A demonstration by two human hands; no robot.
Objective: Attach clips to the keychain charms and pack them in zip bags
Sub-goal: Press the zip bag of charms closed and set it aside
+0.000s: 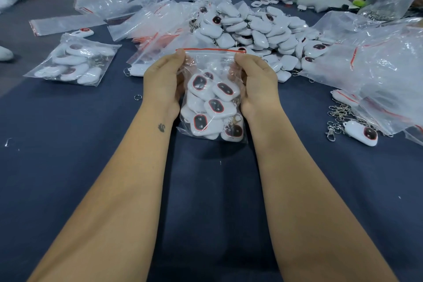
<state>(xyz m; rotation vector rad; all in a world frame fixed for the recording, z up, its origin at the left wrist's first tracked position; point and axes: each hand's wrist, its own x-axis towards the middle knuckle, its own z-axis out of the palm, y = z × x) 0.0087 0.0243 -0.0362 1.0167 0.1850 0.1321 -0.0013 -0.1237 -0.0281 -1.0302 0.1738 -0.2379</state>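
My left hand and right hand pinch the filled zip bag by its top corners; charm pile directly behind, bare blue table nearer me.

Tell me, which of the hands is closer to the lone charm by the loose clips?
Right. The right hand pinches the zip bag, with the lone charm off to its right; the left hand holds the bag's far side.

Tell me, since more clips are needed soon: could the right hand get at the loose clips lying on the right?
Probably not yet: the right hand is pinching the filled bag with the left hand. Once freed, bare table leads to the clips.
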